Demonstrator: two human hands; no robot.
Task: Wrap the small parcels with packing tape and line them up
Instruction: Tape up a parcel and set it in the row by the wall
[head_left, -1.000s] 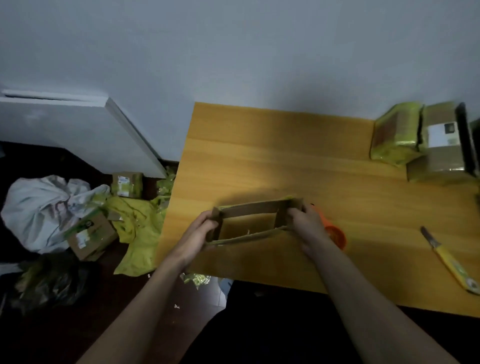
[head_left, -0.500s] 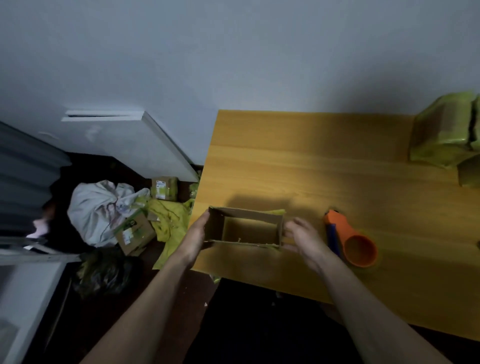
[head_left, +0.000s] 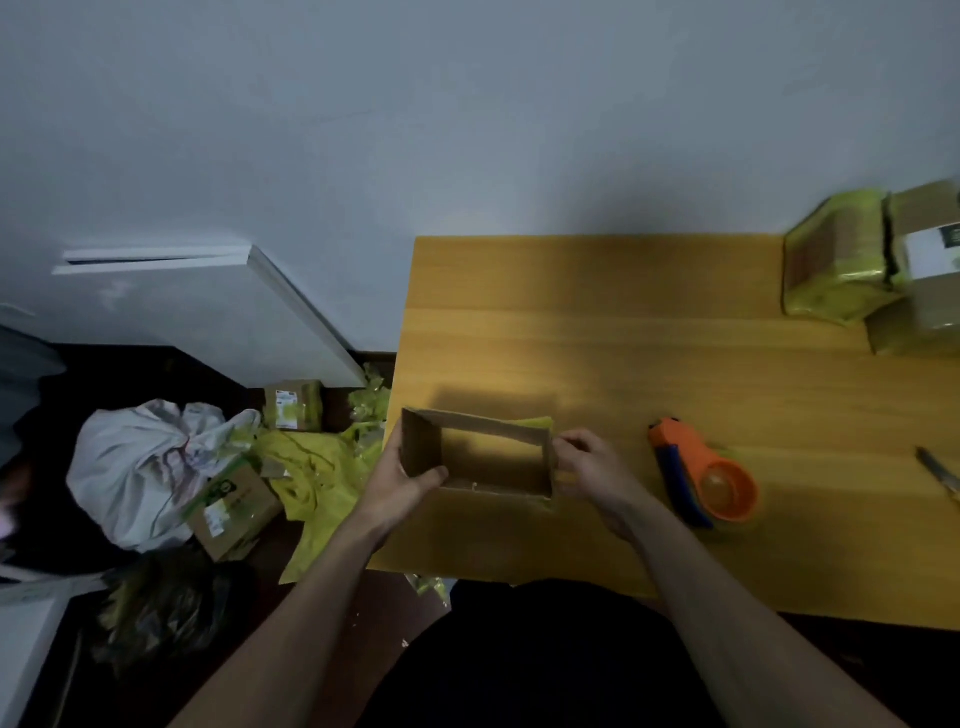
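Note:
A small open cardboard box sits near the left front corner of the wooden table; its inside looks bare. My left hand grips the box's left wall, thumb over the rim. My right hand is at the right wall, fingers curled and pinching its edge. An orange tape dispenser with a blue handle lies just right of my right hand. Two taped parcels wrapped in yellow-green tape stand at the table's far right.
A knife with a yellow handle lies at the right edge. On the floor to the left are a white bag, several small cardboard boxes and yellow wrapping scraps. A white board leans on the wall.
The view has swung left. The box has moved towards the table's left edge between both hands, and the tape dispenser now lies uncovered to the right of my right hand.

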